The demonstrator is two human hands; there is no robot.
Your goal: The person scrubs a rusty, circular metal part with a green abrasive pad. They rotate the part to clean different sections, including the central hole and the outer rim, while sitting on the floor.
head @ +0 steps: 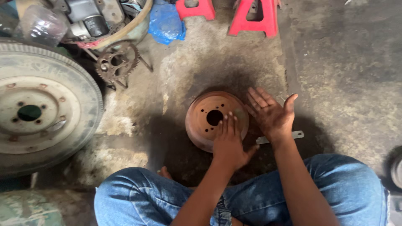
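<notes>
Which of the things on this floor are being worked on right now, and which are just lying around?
In hand:
- rusty brake drum, with the left hand flat on it
- right hand, open palm up beside the drum
- flat metal strip, under the right wrist

Lying about:
- wheel with tyre
- rusty sprocket
- blue plastic bag
- red stands

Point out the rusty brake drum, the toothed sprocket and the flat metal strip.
rusty brake drum (204, 112): head view, on its flat face left of the centre hole.
toothed sprocket (107, 62): head view, on its left rim.
flat metal strip (297, 134): head view, on its right end.
</notes>
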